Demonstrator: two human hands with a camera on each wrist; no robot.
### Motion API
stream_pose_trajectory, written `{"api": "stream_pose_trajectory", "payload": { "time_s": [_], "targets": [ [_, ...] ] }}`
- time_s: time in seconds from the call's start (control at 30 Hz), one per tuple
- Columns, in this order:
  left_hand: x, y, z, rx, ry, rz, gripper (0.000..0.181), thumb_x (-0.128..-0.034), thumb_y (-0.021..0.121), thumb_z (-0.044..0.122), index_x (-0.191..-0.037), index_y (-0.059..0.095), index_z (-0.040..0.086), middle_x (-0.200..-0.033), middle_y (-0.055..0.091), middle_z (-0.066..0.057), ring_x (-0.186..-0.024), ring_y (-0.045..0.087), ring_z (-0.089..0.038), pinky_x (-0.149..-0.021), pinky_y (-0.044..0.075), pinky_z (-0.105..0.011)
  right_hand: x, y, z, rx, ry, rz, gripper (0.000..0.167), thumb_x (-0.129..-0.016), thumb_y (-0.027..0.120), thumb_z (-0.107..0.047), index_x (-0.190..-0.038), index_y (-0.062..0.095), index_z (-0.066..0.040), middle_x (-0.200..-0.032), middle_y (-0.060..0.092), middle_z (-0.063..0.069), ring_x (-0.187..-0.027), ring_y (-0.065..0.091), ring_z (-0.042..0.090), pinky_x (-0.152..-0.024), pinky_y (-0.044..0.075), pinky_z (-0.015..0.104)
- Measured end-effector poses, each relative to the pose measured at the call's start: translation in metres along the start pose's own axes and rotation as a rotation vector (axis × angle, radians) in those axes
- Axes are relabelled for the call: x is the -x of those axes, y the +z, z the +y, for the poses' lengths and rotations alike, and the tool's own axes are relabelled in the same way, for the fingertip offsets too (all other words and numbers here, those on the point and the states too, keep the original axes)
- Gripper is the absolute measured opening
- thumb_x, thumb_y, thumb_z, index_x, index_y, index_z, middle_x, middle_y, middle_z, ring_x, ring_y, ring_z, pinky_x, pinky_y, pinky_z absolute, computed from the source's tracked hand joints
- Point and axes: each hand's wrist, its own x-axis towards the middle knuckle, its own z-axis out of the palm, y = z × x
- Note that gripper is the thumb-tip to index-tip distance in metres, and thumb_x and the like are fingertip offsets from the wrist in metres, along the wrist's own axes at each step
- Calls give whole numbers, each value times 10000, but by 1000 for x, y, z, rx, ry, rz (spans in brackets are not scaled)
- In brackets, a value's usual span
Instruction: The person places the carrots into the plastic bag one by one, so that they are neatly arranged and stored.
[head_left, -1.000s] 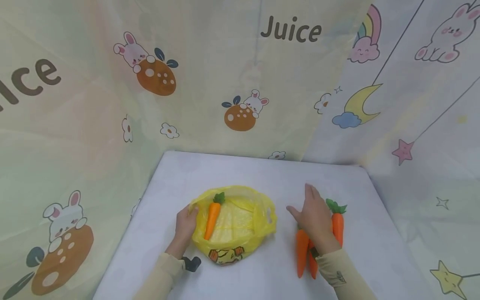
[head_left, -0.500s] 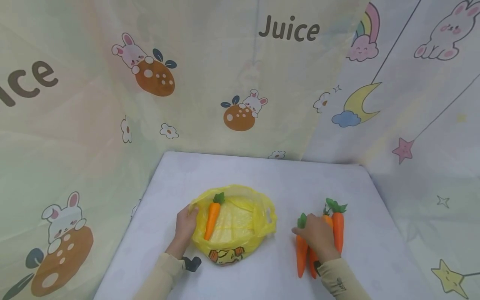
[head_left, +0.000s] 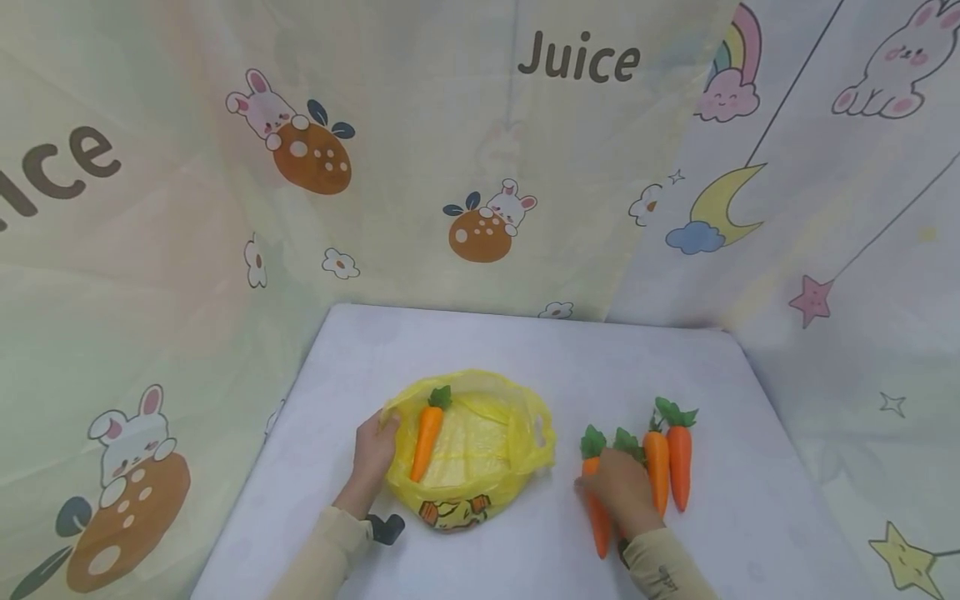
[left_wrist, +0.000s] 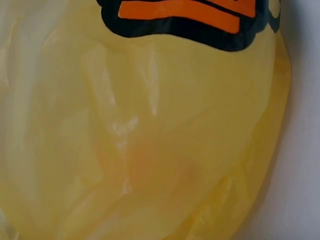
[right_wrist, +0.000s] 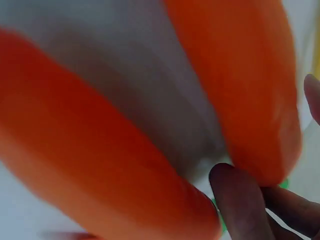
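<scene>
My left hand (head_left: 375, 454) holds the left rim of a yellow plastic bag (head_left: 517, 487), which stands with its mouth open upward. Inside it one carrot (head_left: 427, 437) leans along the left wall. On the right, my right hand (head_left: 622, 487) has its curled fingers and thumb about the leftmost loose carrot (head_left: 597, 525). In the right wrist view a fingertip (right_wrist: 235, 200) lies between this carrot (right_wrist: 250, 95) and a neighbouring carrot (right_wrist: 100, 150). The hand hides most of that neighbour in the head view. Only the bag's printed wall (left_wrist: 150, 125) fills the left wrist view.
Two more carrots (head_left: 657, 467) lie side by side just right of my right hand. A white table (head_left: 420, 337) bears everything. Printed cloth (head_left: 390, 167) rises behind it and at both sides. A black device (head_left: 386, 529) sits at my left wrist.
My right hand has come down onto the carrots and its fingers have curled. The leftmost carrot's leafy end has shifted left, away from its neighbour. My left hand and the bag look unchanged.
</scene>
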Motion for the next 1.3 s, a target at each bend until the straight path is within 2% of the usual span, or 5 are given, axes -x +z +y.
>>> {"api": "stream_pose_trajectory", "payload": {
  "time_s": [0.23, 0.57, 0.8, 1.03, 1.3],
  "targets": [
    [2, 1, 2, -9, -8, 5, 405, -1069, 459, 243, -1383, 539, 0, -1299, 602, -164, -1125, 562, -299, -1012, 480, -491, -2, 9, 5, -47, -20, -37, 361, -767, 827, -197, -980, 647, 32, -804, 595, 69, -722, 543, 249, -703, 523, 411],
    [1, 2, 3, 10, -3, 1, 442, -1075, 453, 237, -1439, 497, -10, -1402, 556, -184, -1256, 531, -332, -1079, 431, -524, 16, -21, -6, -510, -109, -307, 555, -774, 851, -114, -1254, 630, 57, -1086, 657, 118, -863, 645, 235, -708, 616, 430],
    [2, 3, 2, 6, -5, 4, 441, -1075, 444, 227, -1439, 494, -15, -1416, 546, -184, -1282, 514, -330, -1095, 413, -524, 22, -38, -21, -679, -234, -505, 675, -826, 829, -190, -1367, 534, 85, -1252, 633, 171, -957, 665, 263, -795, 606, 451],
    [3, 3, 3, -10, -14, 8, 459, -1077, 442, 235, -1471, 463, 1, -1451, 516, -182, -1315, 492, -344, -1101, 405, -527, 22, -32, -48, -845, -403, -635, 805, -884, 764, -189, -1473, 338, 157, -1471, 420, 343, -1061, 664, 303, -864, 586, 454],
    [3, 4, 2, -1, -21, 16, 483, -1073, 459, 241, -1488, 437, -6, -1480, 491, -196, -1323, 486, -348, -1111, 393, -530, 25, -29, -96, -846, -496, -673, 810, -890, 760, -239, -1491, 350, 118, -1496, 428, 284, -1071, 670, 295, -911, 569, 440]
  ]
}}
